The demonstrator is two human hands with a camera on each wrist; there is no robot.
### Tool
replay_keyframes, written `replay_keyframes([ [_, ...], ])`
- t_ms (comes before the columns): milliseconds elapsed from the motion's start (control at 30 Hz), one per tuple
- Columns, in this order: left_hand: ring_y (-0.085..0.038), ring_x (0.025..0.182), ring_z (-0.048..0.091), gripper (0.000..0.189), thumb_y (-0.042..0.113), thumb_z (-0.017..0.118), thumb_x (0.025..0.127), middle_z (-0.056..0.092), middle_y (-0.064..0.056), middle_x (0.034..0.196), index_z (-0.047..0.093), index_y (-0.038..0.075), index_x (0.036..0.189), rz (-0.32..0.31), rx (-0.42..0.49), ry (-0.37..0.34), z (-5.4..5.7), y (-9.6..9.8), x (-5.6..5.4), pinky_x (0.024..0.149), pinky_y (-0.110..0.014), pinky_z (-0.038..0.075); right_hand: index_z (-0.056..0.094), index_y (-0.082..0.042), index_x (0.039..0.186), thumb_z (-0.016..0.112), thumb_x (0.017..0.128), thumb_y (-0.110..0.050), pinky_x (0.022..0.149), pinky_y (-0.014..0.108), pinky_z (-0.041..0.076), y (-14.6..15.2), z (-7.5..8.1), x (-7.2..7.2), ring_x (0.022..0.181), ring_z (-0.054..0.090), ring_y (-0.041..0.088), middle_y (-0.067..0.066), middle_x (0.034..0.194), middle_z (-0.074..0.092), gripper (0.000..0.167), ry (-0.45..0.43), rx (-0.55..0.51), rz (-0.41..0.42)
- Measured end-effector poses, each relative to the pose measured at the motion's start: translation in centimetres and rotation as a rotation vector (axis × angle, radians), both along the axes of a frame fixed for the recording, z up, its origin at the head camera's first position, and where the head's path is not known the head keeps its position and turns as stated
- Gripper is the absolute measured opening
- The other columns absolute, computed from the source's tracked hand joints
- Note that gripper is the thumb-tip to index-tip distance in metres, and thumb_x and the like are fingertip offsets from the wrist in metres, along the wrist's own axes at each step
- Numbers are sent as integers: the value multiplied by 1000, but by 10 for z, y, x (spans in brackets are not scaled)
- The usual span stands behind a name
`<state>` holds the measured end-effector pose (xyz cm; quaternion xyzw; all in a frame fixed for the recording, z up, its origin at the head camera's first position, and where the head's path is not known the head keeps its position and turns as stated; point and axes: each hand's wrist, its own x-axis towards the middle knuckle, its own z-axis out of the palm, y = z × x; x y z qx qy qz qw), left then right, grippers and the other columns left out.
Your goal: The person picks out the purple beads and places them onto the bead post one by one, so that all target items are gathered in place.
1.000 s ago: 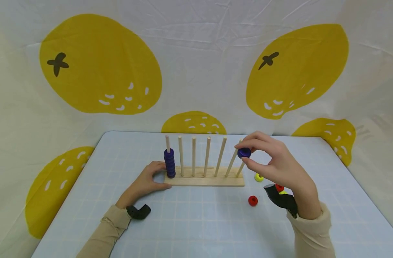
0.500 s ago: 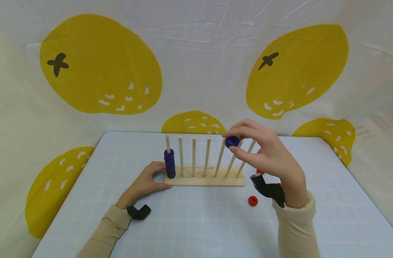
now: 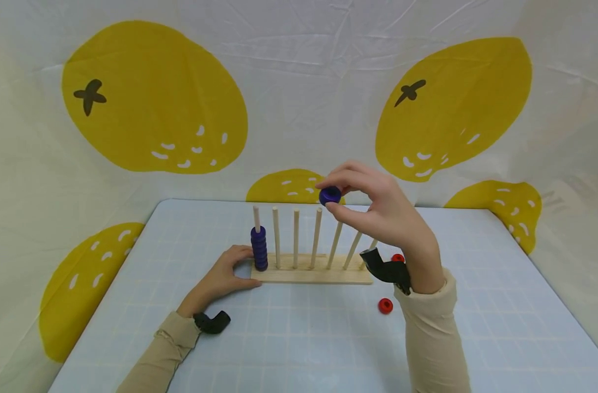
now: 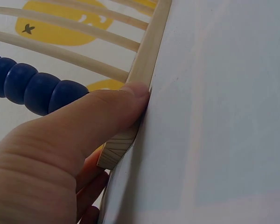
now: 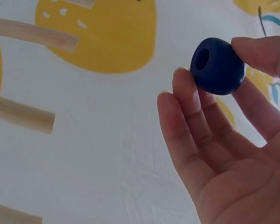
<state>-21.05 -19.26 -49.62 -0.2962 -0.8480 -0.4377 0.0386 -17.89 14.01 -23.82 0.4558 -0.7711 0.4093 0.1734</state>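
Observation:
A wooden peg rack (image 3: 318,277) with a row of upright pegs stands on the table. Its leftmost peg carries a stack of dark blue beads (image 3: 259,249), and the other pegs are bare. My left hand (image 3: 226,274) grips the left end of the base; in the left wrist view the thumb (image 4: 114,105) lies along its front edge. Raised above the rack's right half, my right hand (image 3: 377,204) pinches one dark blue bead (image 5: 218,66) between thumb and fingertips. The bead's hole shows in the right wrist view, with the peg tips off to the left.
One red bead (image 3: 385,305) lies in front of the rack's right end. Another red bead (image 3: 398,258) shows behind the right wrist's black camera mount (image 3: 386,267). A white curtain with yellow fruit prints (image 3: 299,109) hangs behind the table (image 3: 299,349).
My right hand has moved left and upward with the blue bead, from the rack's right end to above its pegs. The left hand has stayed on the base.

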Motion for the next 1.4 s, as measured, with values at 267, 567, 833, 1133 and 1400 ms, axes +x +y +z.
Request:
replay_keyframes([
  [267,-23,121,53,59,20,94,67,62,-3,126,69,12,119,0,6,-8,1,0,1,105,-51,41,71,-2,111,76,82,6,84,33,56,-19,-1,-13,92,63,15,2,105,68,30,-18,-62,67],
  [567,-22,121,52,59,19,94,66,62,-2,126,69,13,119,-8,11,-8,1,0,1,105,-50,41,71,4,110,75,79,13,85,37,57,-39,-9,-28,92,67,19,8,107,71,32,-66,-189,170],
  [833,-22,120,53,58,20,94,66,63,-2,125,69,13,118,-8,8,8,2,1,1,104,-49,42,68,12,112,70,82,17,87,45,56,-52,-19,-46,96,67,29,19,113,69,30,-179,-304,332],
  [1133,-22,120,52,59,22,94,66,63,-1,126,69,15,118,-17,13,14,1,0,0,104,-46,42,66,11,117,66,90,9,91,47,54,-65,-31,-60,104,66,34,19,120,67,28,-285,-307,408],
  [1400,-23,117,54,59,20,95,65,64,-2,123,69,13,118,-21,32,69,-3,0,-2,102,-38,43,67,7,119,67,89,10,90,44,55,-76,-37,-67,103,67,28,15,120,68,30,-338,-206,418],
])
